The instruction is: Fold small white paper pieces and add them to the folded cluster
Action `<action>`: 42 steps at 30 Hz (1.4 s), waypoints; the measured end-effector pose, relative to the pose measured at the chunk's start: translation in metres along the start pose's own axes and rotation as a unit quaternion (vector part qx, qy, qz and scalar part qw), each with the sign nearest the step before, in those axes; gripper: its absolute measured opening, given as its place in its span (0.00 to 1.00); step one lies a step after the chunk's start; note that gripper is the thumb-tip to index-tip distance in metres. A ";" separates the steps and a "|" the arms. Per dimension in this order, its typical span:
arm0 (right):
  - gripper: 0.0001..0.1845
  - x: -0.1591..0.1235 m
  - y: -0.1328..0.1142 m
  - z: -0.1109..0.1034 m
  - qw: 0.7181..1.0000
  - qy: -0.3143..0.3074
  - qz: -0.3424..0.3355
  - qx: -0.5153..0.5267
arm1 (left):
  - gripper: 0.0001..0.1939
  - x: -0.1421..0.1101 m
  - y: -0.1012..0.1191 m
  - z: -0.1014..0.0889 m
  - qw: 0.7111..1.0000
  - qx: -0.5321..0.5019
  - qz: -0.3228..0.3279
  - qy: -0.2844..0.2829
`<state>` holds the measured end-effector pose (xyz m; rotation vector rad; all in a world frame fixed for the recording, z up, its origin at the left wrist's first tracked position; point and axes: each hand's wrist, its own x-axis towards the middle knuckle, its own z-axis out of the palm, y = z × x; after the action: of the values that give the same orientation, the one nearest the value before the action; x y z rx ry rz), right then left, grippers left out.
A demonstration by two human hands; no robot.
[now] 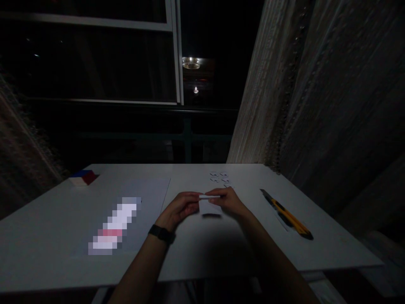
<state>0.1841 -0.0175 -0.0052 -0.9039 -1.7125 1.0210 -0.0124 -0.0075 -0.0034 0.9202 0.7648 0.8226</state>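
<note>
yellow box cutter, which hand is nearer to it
Right. The right hand, on the white paper, is left of the yellow box cutter and apart from it; the left hand, at the paper's other side, is farther left.

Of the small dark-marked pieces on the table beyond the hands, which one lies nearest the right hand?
The lowest piece in the picture, just past the right hand; the other four pieces sit in two rows farther back.

On the flat white table point(47, 245) we see a blue, red and white block point(83, 177) at far left and a yellow-and-black utility knife point(288, 216) at right; beyond the table hangs a pale fabric curtain point(259, 109).
</note>
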 end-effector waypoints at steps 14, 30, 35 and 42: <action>0.16 0.001 0.003 0.000 0.996 0.051 0.056 0.038 | 0.12 0.000 0.002 0.005 0.997 -0.071 0.005 -0.011; 0.19 0.004 0.012 0.002 0.975 0.119 0.097 0.159 | 0.17 0.001 -0.001 0.015 0.994 0.006 0.102 0.033; 0.22 0.007 0.017 0.002 0.973 0.166 0.085 0.138 | 0.19 0.012 -0.010 0.016 0.971 0.068 0.179 0.143; 0.21 0.006 0.020 0.008 0.978 0.175 0.071 0.087 | 0.19 0.019 -0.024 0.019 0.953 0.136 0.207 0.172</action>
<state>0.1776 -0.0062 -0.0228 -1.0350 -1.2613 1.0180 0.0188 -0.0071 -0.0213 1.2250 1.0228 1.2924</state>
